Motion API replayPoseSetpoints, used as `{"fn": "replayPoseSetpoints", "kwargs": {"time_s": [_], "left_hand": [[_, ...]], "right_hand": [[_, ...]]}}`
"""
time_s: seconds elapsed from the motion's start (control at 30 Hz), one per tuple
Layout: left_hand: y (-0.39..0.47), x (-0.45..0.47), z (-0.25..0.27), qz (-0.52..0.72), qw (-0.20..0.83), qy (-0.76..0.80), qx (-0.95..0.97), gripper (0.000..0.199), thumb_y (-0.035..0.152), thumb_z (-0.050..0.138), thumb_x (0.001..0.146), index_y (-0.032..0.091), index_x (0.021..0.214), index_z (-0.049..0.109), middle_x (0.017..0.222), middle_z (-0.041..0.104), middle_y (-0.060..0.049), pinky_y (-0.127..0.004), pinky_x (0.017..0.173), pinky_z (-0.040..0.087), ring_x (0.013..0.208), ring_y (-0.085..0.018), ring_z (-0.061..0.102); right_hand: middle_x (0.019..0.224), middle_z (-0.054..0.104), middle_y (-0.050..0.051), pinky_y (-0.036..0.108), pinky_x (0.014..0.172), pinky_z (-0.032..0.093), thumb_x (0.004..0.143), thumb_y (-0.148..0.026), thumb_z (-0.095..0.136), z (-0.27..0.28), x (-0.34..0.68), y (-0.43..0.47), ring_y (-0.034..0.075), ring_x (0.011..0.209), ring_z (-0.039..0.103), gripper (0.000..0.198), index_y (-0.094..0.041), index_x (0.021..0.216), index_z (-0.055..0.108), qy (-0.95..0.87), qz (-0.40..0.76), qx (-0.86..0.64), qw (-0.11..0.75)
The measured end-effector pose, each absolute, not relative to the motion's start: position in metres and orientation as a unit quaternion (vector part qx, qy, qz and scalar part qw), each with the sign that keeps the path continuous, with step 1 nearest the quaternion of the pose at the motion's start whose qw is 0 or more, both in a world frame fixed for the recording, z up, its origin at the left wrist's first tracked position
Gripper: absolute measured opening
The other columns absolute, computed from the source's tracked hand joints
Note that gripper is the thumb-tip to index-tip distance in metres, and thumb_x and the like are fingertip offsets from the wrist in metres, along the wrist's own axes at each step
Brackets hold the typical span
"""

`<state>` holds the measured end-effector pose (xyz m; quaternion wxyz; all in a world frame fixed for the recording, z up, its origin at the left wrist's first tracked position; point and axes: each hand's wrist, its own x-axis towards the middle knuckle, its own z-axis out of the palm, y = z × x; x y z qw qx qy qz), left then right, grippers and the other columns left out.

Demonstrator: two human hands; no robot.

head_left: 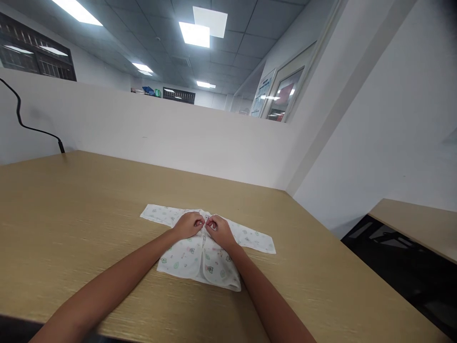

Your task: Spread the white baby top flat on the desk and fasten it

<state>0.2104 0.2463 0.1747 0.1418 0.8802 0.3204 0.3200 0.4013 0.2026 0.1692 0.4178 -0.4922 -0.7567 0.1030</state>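
Note:
A small white baby shirt [183, 257] with a pale green and grey print lies spread on the table, its two sleeves stretched out to the sides. Its front is split down the middle, and the lower front edges lie apart. At the neckline, my left hand [189, 225] pinches the left front edge with closed fingers. Just beside it, my right hand [219, 231] is closed on the right front edge, the fingertips of both hands nearly touching. Whatever small part sits between the fingertips is too small to make out.
The light wooden table [89, 205] runs back to a low white partition [171, 136]. A black cable [35, 129] hangs over the partition at the far left. To the right, beyond a gap, stands another wooden table [417, 226] with a dark frame.

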Motion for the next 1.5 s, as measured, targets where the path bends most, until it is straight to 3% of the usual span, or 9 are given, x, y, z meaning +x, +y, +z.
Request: {"fn": "replayPoseSetpoints", "kwargs": {"time_s": [0.27, 0.57, 0.8, 1.5], "left_hand": [[0.239, 0.213, 0.182, 0.314, 0.140, 0.359, 0.868, 0.017, 0.031, 0.060, 0.085, 0.020, 0.081, 0.073, 0.072, 0.066, -0.001, -0.025, 0.062, 0.036, 0.067, -0.014, 0.056], [0.236, 0.213, 0.183, 0.312, 0.139, 0.372, 0.863, 0.012, 0.023, 0.060, 0.080, 0.023, 0.090, 0.067, 0.069, 0.062, 0.002, -0.025, 0.061, 0.035, 0.067, -0.015, 0.057], [0.233, 0.212, 0.188, 0.296, 0.137, 0.392, 0.860, 0.009, 0.022, 0.059, 0.079, 0.021, 0.078, 0.069, 0.073, 0.065, 0.000, -0.026, 0.063, 0.037, 0.070, -0.016, 0.058], [0.243, 0.213, 0.178, 0.327, 0.148, 0.381, 0.852, 0.010, 0.019, 0.064, 0.075, 0.020, 0.076, 0.074, 0.066, 0.067, 0.001, -0.024, 0.066, 0.039, 0.066, -0.014, 0.058]], "right_hand": [[0.079, 0.063, 0.001, 0.025, 0.068, 0.040, 0.081, -0.019, 0.060, 0.171, 0.401, 0.200, 0.015, 0.072, 0.053, 0.003, -0.018, 0.081, 0.062, -0.764, 0.085, -0.498, 0.401], [0.080, 0.064, 0.002, 0.025, 0.068, 0.041, 0.079, -0.017, 0.058, 0.171, 0.400, 0.201, 0.015, 0.072, 0.055, 0.006, -0.019, 0.082, 0.063, -0.764, 0.088, -0.504, 0.394], [0.078, 0.063, 0.001, 0.026, 0.071, 0.042, 0.078, -0.014, 0.056, 0.168, 0.401, 0.203, 0.016, 0.074, 0.056, 0.010, -0.020, 0.082, 0.063, -0.767, 0.078, -0.496, 0.400], [0.079, 0.061, 0.001, 0.025, 0.069, 0.041, 0.081, -0.012, 0.053, 0.171, 0.399, 0.197, 0.015, 0.070, 0.052, 0.018, -0.021, 0.086, 0.068, -0.772, 0.050, -0.492, 0.398]]}}
